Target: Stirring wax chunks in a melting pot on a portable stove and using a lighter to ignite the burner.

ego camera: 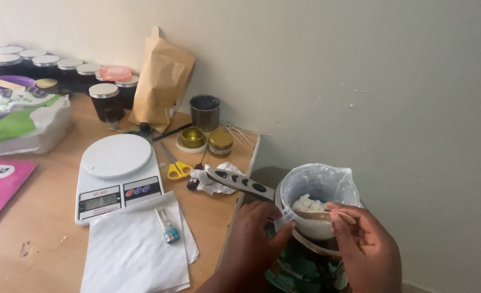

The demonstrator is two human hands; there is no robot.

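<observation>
A tall brown paper bag [162,81] stands at the wall on the wooden desk [45,239]. The left hand [254,239] grips the clear plastic container [319,198]; the right hand [368,247] pinches a wooden stick [319,215].

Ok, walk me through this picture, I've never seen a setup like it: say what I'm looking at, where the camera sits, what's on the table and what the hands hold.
There is no machine here: a person works with bare hands, and the one camera sits on their head, looking down.

The left hand steadies a clear plastic tub with white lumps inside. The right hand holds a wooden stick that reaches into the tub. A pan handle juts out beside it.

On the wooden table lie a white kitchen scale, paper napkins with a small bottle on them, yellow scissors, two gold tins, a brown paper bag and a row of dark jars.
</observation>
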